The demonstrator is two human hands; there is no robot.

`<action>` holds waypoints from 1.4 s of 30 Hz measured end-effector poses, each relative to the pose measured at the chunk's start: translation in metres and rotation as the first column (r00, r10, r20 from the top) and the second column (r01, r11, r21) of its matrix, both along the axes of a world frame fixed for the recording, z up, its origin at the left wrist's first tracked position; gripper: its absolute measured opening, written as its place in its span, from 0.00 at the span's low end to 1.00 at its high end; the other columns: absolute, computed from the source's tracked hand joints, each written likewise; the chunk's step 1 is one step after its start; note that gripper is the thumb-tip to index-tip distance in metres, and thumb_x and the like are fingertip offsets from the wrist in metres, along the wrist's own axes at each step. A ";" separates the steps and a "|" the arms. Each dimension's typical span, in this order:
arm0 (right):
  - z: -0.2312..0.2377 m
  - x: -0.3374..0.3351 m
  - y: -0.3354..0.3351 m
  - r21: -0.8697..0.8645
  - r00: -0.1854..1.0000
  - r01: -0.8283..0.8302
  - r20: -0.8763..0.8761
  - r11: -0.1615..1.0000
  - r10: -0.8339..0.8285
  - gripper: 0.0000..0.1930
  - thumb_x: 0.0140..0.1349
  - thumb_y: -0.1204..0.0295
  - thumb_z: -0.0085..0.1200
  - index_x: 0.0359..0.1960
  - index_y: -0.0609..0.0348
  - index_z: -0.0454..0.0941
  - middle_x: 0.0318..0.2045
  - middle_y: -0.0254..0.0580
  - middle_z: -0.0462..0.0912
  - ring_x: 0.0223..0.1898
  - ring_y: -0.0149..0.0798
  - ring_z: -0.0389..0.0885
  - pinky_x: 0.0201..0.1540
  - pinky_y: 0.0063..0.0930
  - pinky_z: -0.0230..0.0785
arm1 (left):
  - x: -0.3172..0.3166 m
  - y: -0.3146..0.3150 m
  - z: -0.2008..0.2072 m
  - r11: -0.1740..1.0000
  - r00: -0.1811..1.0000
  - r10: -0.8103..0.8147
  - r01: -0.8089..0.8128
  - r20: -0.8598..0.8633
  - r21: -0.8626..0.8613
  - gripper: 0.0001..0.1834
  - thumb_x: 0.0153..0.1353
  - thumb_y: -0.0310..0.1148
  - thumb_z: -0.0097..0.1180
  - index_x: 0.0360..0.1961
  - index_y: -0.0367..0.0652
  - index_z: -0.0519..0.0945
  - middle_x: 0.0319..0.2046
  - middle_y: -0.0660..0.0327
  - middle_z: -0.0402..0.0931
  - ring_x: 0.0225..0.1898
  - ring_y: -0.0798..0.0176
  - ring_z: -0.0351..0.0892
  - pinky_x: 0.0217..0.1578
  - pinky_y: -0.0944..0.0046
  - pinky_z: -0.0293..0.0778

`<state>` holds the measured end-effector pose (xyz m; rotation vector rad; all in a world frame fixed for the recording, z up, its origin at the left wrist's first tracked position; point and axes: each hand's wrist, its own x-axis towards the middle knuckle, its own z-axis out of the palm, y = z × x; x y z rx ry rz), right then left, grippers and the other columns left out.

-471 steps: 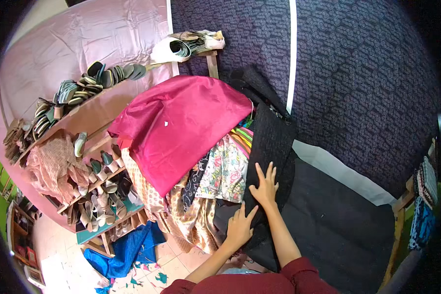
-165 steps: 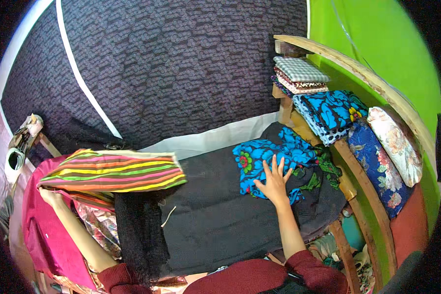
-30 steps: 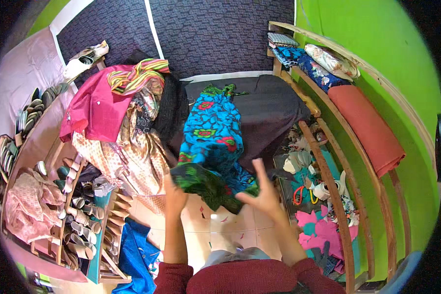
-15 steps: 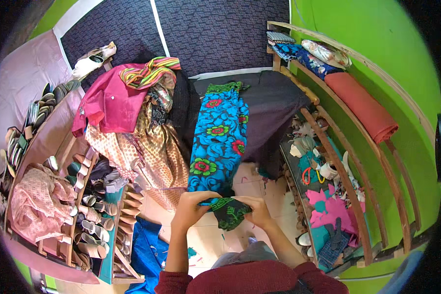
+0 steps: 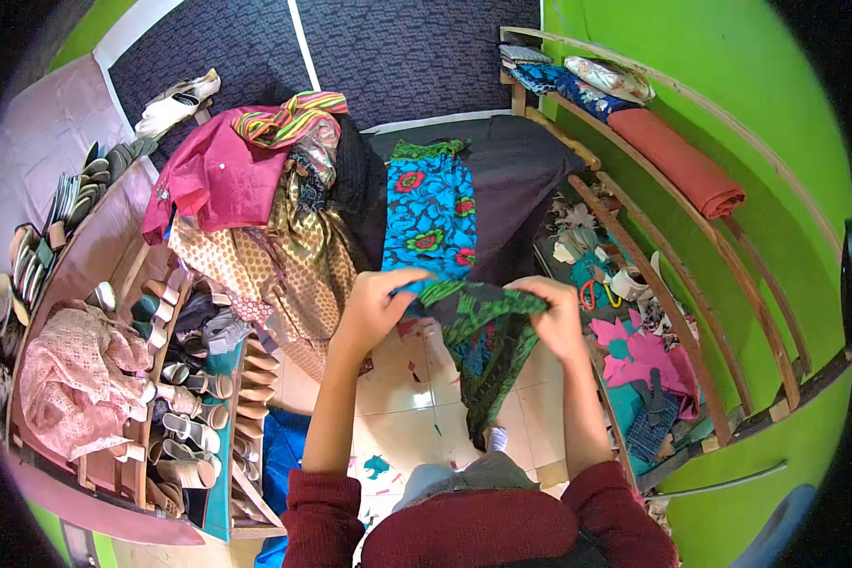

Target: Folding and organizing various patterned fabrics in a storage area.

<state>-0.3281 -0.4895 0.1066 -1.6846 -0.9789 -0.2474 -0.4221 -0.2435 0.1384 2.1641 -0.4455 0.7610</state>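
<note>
A long blue patterned cloth (image 5: 428, 213) with red flowers and green borders lies along a dark-covered table (image 5: 516, 180), its near end raised off the front edge. My left hand (image 5: 381, 305) pinches that raised end at its left. At the right, my right hand (image 5: 553, 310) grips the dark green border. Between the hands the cloth is folded over, and a dark green length hangs toward the floor. Part of the cloth's underside shows there.
Left of the table, a pile of pink, gold and striped garments (image 5: 222, 180). Shoe racks (image 5: 222, 407) stand at the left. Wooden rails (image 5: 672, 312) run along the right, with a rolled rust cloth (image 5: 677, 161) and scraps, including pink pieces (image 5: 644, 355). Fabric bits (image 5: 377, 467) litter the tiled floor.
Both hands have risen away from my body and moved further apart with the cloth's end. The cloth bends up over the table edge, and a green-bordered length now hangs down between the hands.
</note>
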 end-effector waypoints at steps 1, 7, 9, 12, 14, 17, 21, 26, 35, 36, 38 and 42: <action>0.006 0.002 -0.006 0.007 1.000 0.019 0.008 1.000 -0.019 0.21 0.34 0.89 0.45 0.35 0.64 0.77 0.34 0.46 0.81 0.40 0.40 0.80 0.45 0.27 0.68 | 0.005 -0.009 0.010 1.000 1.000 0.018 -0.018 -0.010 0.014 0.12 0.49 0.22 0.50 0.37 0.40 0.78 0.28 0.49 0.77 0.30 0.52 0.79 0.32 0.63 0.72; 0.045 -0.054 0.015 0.087 0.983 0.103 0.143 0.991 -0.115 0.38 0.40 0.75 0.64 0.58 0.54 0.62 0.37 0.48 0.80 0.44 0.38 0.78 0.48 0.27 0.67 | 0.027 -0.075 0.029 0.955 0.985 0.044 -0.090 0.166 0.284 0.06 0.50 0.28 0.56 0.31 0.42 0.77 0.22 0.53 0.75 0.25 0.51 0.77 0.23 0.60 0.69; 0.037 -0.056 0.006 0.014 0.957 0.280 0.068 0.960 -0.280 0.29 0.40 0.81 0.59 0.50 0.59 0.70 0.35 0.47 0.81 0.40 0.36 0.80 0.44 0.24 0.68 | 0.033 -0.082 0.020 0.941 0.989 0.001 -0.051 0.149 0.333 0.05 0.50 0.29 0.56 0.30 0.43 0.77 0.22 0.54 0.75 0.25 0.52 0.77 0.23 0.59 0.69; 0.019 -0.047 -0.033 0.002 0.962 0.273 0.014 0.962 -0.273 0.16 0.43 0.85 0.53 0.37 0.66 0.77 0.32 0.42 0.82 0.36 0.29 0.79 0.42 0.23 0.69 | 0.042 -0.084 0.007 0.950 0.979 -0.146 0.098 0.143 0.295 0.07 0.50 0.35 0.57 0.28 0.45 0.77 0.21 0.57 0.75 0.24 0.53 0.76 0.23 0.59 0.69; 0.013 -0.044 -0.055 -0.072 0.952 0.305 -0.011 0.950 -0.307 0.11 0.48 0.83 0.53 0.36 0.66 0.77 0.31 0.42 0.82 0.34 0.28 0.77 0.40 0.23 0.68 | 0.052 -0.076 -0.010 0.929 0.982 -0.156 0.111 0.102 0.353 0.12 0.50 0.42 0.56 0.25 0.45 0.75 0.20 0.57 0.74 0.25 0.52 0.75 0.26 0.56 0.68; 0.020 -0.046 -0.074 0.012 0.860 0.509 0.006 0.860 -0.510 0.08 0.54 0.80 0.52 0.36 0.65 0.77 0.30 0.39 0.80 0.34 0.29 0.75 0.42 0.22 0.65 | 0.082 -0.064 -0.029 0.897 0.981 -0.062 -0.026 0.184 0.442 0.07 0.51 0.38 0.55 0.25 0.47 0.76 0.24 0.63 0.76 0.30 0.59 0.74 0.31 0.59 0.64; 0.005 -0.021 -0.126 0.212 0.809 0.561 0.061 0.800 -0.584 0.07 0.55 0.82 0.49 0.35 0.65 0.75 0.36 0.43 0.79 0.41 0.36 0.74 0.51 0.27 0.60 | 0.125 -0.048 -0.056 0.878 0.966 0.093 -0.193 0.241 0.437 0.04 0.49 0.34 0.56 0.27 0.49 0.77 0.27 0.66 0.76 0.35 0.62 0.73 0.38 0.57 0.62; 0.013 -0.021 -0.180 0.452 0.629 0.723 -0.116 0.523 -0.769 0.08 0.56 0.77 0.54 0.38 0.62 0.78 0.39 0.39 0.79 0.43 0.33 0.74 0.52 0.27 0.61 | 0.157 -0.036 -0.078 0.879 0.967 0.171 -0.236 0.188 0.415 0.20 0.42 0.30 0.62 0.40 0.49 0.74 0.43 0.63 0.70 0.47 0.58 0.67 0.44 0.53 0.62; 0.048 -0.044 -0.201 0.479 0.547 0.749 -0.061 0.457 -0.835 0.07 0.55 0.75 0.56 0.34 0.63 0.77 0.36 0.36 0.77 0.39 0.29 0.71 0.46 0.22 0.60 | 0.196 -0.100 -0.147 0.866 0.950 0.306 -0.307 0.065 0.395 0.32 0.38 0.28 0.63 0.50 0.52 0.70 0.52 0.63 0.67 0.55 0.58 0.63 0.51 0.43 0.56; 0.053 -0.047 -0.201 0.517 0.560 0.729 -0.075 0.448 -0.825 0.06 0.55 0.76 0.55 0.34 0.63 0.76 0.36 0.35 0.77 0.38 0.29 0.70 0.45 0.21 0.60 | 0.205 -0.096 -0.166 0.888 0.944 0.330 -0.317 0.018 0.333 0.27 0.39 0.24 0.60 0.45 0.51 0.73 0.47 0.64 0.72 0.52 0.60 0.67 0.51 0.45 0.56; 0.061 -0.053 -0.212 0.593 0.495 0.720 -0.074 0.361 -0.866 0.05 0.57 0.76 0.53 0.35 0.61 0.75 0.36 0.33 0.74 0.37 0.29 0.69 0.42 0.21 0.61 | 0.213 -0.090 -0.182 0.901 0.912 0.408 -0.410 0.046 0.144 0.20 0.38 0.20 0.52 0.37 0.50 0.78 0.38 0.64 0.77 0.45 0.61 0.73 0.48 0.51 0.58; 0.058 -0.057 -0.251 0.716 0.467 0.666 -0.179 0.211 -0.866 0.05 0.60 0.74 0.50 0.37 0.59 0.74 0.35 0.32 0.74 0.35 0.29 0.69 0.40 0.22 0.63 | 0.216 -0.030 -0.180 0.853 0.857 0.487 -0.509 0.170 0.120 0.16 0.41 0.24 0.53 0.35 0.48 0.80 0.32 0.58 0.78 0.39 0.57 0.75 0.48 0.53 0.59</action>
